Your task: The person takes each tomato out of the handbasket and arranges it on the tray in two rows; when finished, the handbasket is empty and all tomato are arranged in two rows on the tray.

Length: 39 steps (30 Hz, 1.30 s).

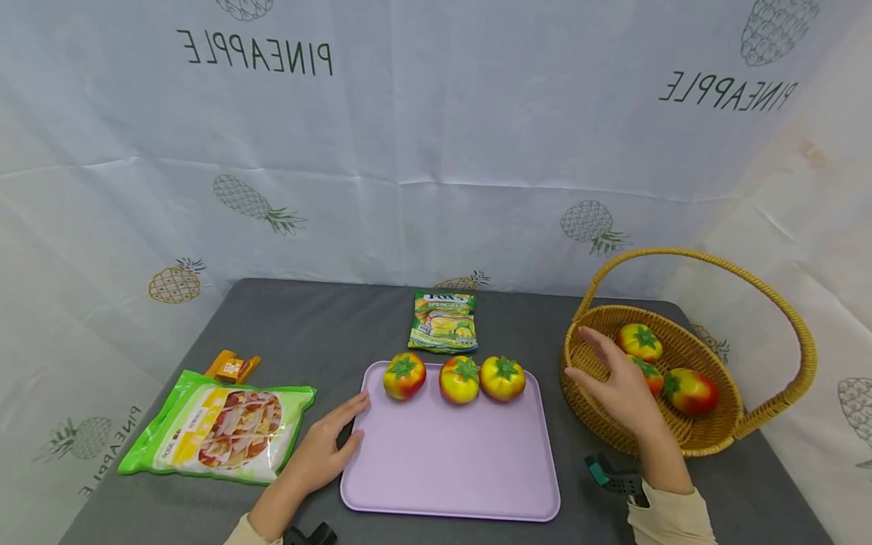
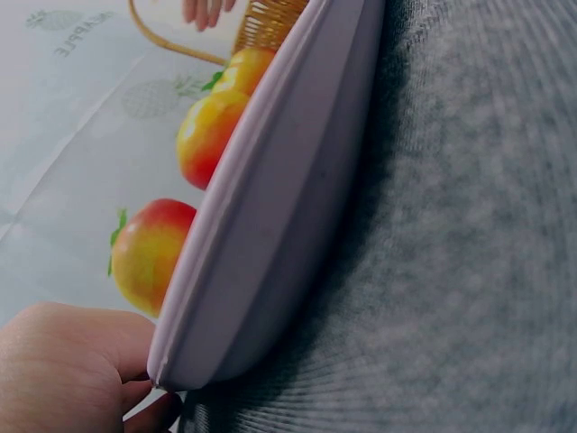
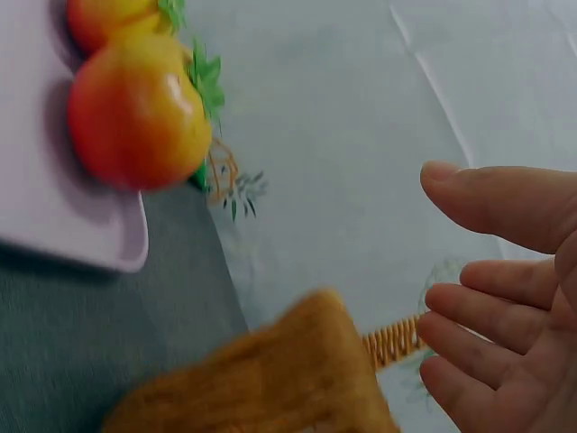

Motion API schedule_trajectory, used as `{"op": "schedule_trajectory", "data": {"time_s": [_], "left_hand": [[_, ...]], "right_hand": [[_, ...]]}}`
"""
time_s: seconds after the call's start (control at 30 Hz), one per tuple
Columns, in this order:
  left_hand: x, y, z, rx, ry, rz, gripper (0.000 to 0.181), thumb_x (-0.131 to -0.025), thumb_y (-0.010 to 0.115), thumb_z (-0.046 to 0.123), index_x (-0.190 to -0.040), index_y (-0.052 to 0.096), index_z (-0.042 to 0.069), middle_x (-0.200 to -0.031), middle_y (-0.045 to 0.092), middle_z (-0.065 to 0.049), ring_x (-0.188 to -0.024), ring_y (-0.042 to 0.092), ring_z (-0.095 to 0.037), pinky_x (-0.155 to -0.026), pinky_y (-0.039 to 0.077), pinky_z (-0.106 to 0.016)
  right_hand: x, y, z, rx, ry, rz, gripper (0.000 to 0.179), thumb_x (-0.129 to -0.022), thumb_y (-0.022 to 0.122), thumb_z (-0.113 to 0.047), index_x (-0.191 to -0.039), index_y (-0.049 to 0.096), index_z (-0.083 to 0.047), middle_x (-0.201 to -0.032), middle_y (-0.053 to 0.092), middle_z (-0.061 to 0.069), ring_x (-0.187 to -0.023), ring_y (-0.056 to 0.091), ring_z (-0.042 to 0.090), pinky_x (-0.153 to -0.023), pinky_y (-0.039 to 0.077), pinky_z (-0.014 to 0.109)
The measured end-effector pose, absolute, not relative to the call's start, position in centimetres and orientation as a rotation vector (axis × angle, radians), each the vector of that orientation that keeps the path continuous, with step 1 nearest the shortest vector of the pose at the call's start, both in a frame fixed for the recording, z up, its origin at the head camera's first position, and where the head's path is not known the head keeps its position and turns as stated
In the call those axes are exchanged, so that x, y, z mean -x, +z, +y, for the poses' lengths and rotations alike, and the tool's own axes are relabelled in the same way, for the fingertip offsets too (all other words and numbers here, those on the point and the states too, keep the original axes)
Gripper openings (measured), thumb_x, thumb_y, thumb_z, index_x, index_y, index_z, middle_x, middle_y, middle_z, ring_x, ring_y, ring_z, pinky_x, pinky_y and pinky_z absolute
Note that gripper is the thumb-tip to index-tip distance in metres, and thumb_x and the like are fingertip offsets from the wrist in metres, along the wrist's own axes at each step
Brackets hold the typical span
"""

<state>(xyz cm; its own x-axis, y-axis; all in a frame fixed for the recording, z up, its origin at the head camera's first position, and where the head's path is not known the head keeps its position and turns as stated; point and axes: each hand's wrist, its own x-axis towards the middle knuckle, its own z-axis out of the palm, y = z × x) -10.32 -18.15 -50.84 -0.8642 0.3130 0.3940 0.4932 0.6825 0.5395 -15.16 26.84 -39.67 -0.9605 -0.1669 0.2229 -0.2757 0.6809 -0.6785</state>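
Note:
My left hand (image 1: 325,448) rests at the left edge of a lilac tray (image 1: 450,454), its fingertips touching the rim. The left wrist view shows those fingers against the tray's raised edge (image 2: 261,207). Three red-and-yellow, persimmon-like fruits with green leafy caps sit along the tray's far side: a left fruit (image 1: 405,376), a middle fruit (image 1: 459,380) and a right fruit (image 1: 502,379). Over the near left part of a wicker basket (image 1: 708,446), my right hand (image 1: 620,386) is held with thumb and fingers spread, holding nothing. Three similar fruits (image 1: 691,392) lie inside, one partly hidden by the hand.
A tall handle (image 1: 807,356) arches over the basket. Behind the tray lies a green Fox's sweets bag (image 1: 443,323). Left of my left hand are a large green-and-white food bag (image 1: 225,431) and a small orange packet (image 1: 233,368). A printed cloth (image 1: 436,129) hangs behind the grey table.

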Motion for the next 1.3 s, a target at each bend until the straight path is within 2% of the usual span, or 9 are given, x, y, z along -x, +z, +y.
{"op": "schedule_trajectory", "data": {"time_s": [0.1, 0.2, 0.5, 0.8, 1.03, 1.3], "left_hand": [[10.4, -50.9, -18.2, 0.652, -0.968, -2.616, 0.048, -0.084, 0.067, 0.008, -0.130, 0.057, 0.006, -0.138, 0.054, -0.006, -0.123, 0.054, -0.027, -0.106, 0.022, -0.005], [10.4, -50.9, -18.2, 0.656, -0.973, -2.612, 0.048, -0.083, 0.067, 0.007, -0.130, 0.057, 0.006, -0.138, 0.054, -0.007, -0.123, 0.054, -0.027, -0.105, 0.020, -0.003], [10.4, -50.7, -18.2, 0.642, -0.973, -2.630, 0.048, -0.084, 0.067, 0.008, -0.130, 0.057, 0.006, -0.139, 0.054, -0.006, -0.123, 0.054, -0.026, -0.106, 0.028, -0.009], [10.5, -50.9, -18.3, 0.643, -0.972, -2.635, 0.047, -0.084, 0.067, 0.008, -0.130, 0.057, 0.007, -0.139, 0.053, -0.006, -0.124, 0.053, -0.025, -0.106, 0.028, -0.011], [10.5, -51.0, -18.3, 0.642, -0.973, -2.633, 0.047, -0.084, 0.067, 0.008, -0.130, 0.057, 0.007, -0.139, 0.053, -0.006, -0.124, 0.053, -0.026, -0.107, 0.028, -0.010], [10.4, -50.9, -18.2, 0.628, -0.961, -2.647, 0.047, -0.084, 0.067, 0.009, -0.130, 0.058, 0.007, -0.139, 0.053, -0.005, -0.124, 0.053, -0.025, -0.105, 0.036, -0.021]], "right_hand": [[15.2, -39.5, 28.3, -0.312, 1.102, -2.772, 0.068, -0.089, 0.066, -0.027, -0.144, 0.035, -0.002, -0.143, 0.042, 0.025, -0.129, 0.039, 0.047, -0.098, 0.035, 0.063], [15.3, -39.4, 29.8, -0.239, 1.061, -2.801, 0.068, -0.090, 0.064, -0.031, -0.144, 0.033, -0.001, -0.141, 0.042, 0.028, -0.127, 0.039, 0.050, -0.096, 0.034, 0.066], [15.7, -40.5, 33.3, -0.028, 1.054, -2.865, 0.073, -0.093, 0.058, -0.037, -0.147, 0.025, 0.001, -0.144, 0.033, 0.034, -0.126, 0.034, 0.053, -0.092, 0.033, 0.069], [15.9, -41.6, 34.3, 0.081, 0.920, -2.926, 0.071, -0.095, 0.054, -0.037, -0.142, 0.027, 0.010, -0.134, 0.037, 0.039, -0.118, 0.038, 0.055, -0.089, 0.036, 0.067], [16.1, -41.9, 34.6, 0.108, 0.850, -3.002, 0.070, -0.093, 0.058, -0.028, -0.141, 0.027, 0.013, -0.135, 0.035, 0.041, -0.117, 0.036, 0.057, -0.093, 0.033, 0.068], [16.1, -42.1, 34.5, 0.059, 0.775, -3.011, 0.075, -0.088, 0.066, -0.030, -0.136, 0.031, 0.017, -0.131, 0.030, 0.044, -0.114, 0.034, 0.058, -0.091, 0.033, 0.069]]}}
